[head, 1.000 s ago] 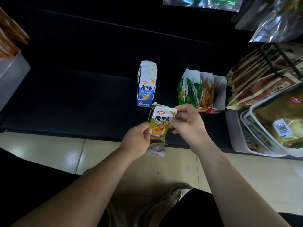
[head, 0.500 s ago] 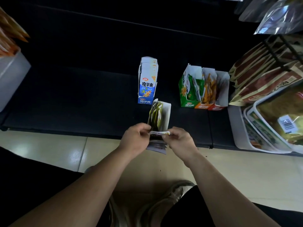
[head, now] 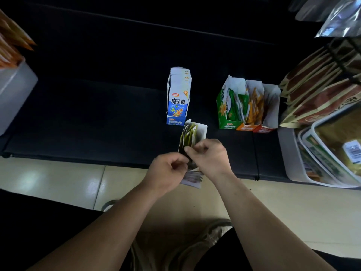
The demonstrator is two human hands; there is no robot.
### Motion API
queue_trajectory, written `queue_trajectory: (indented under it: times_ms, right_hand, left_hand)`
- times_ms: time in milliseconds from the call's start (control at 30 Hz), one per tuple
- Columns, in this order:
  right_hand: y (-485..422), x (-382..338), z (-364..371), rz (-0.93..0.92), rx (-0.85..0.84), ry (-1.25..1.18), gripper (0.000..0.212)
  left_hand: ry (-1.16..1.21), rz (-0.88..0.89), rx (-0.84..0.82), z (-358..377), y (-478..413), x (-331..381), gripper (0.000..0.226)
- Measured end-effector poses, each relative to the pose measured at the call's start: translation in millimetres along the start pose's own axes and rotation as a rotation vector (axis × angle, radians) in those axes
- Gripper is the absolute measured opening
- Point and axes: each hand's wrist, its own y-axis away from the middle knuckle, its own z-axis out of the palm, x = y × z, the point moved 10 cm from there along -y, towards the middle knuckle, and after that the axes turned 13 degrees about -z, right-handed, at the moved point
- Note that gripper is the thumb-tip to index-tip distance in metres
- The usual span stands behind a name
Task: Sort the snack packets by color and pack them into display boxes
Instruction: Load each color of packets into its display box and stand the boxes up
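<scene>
Both forearms [head: 117, 227] are bare, running from the bottom edge up to the left hand [head: 168, 169] and right hand [head: 211, 155]. Black clothing [head: 224, 255] fills the lower left and lower right. A grey-beige laced shoe [head: 195, 245] shows at bottom centre.

L hand [head: 168, 170], R hand [head: 212, 157] — olive-pkt box [head: 202, 132]

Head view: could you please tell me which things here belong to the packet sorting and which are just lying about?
Job: left hand, right hand, olive packets, hand-held display box, blue display box, green display box, orange display box, red display box.
Lying about: brown pouches, white tray, silver foil bags, grey bin.
</scene>
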Motion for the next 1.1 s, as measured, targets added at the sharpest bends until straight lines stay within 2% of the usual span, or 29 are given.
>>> queue_trajectory:
  times_ms: [67,200,333,467,533,700,833,900,933,967,1100]
  right_hand:
    - [-5,0,2,0.002,0.018,-0.033,0.022]
    - [1,2,-1,0.031,0.009,-0.311,0.009]
    - [6,7,-20,0.023,0.106,-0.266,0.017]
    - [7,-12,-46,-0.037,0.21,-0.255,0.014]
    - [4,-25,-56,-0.083,0.204,-0.294,0.018]
    - [7,-37,-67,-0.092,0.195,-0.434,0.021]
    - [11,-46,-64,-0.07,0.145,-0.557,0.024]
    - [12,-43,-56,-0.058,0.085,-0.516,0.018]
    - [12,-40,-54,-0.08,0.065,-0.432,0.011]
    - [13,-36,-51,-0.115,0.031,-0.337,0.015]
    - [24,-25,-27,-0.252,-0.215,-0.133,0.068]
  left_hand:
    - [0.006,0.008,-0.003,-2,-1,0,0.023]
    - [0.026,-0.002,-0.004,-4,-3,4,0.032]
    - [0.007,0.007,-0.013,1,-5,7,0.035]
    - [-0.008,0.031,0.069,-1,-5,14,0.019]
    - [0.009,0.034,0.082,0,-3,22,0.018]
    - [0.061,0.044,-0.005,14,1,34,0.029]
    - [0.009,0.095,0.028,15,5,42,0.012]
    - [-0.007,0.092,0.071,11,5,41,0.031]
    - [0.018,0.06,0.081,10,4,38,0.031]
    - [0.064,0.022,0.085,7,2,34,0.027]
    - [0.286,-0.173,0.061,2,-2,19,0.018]
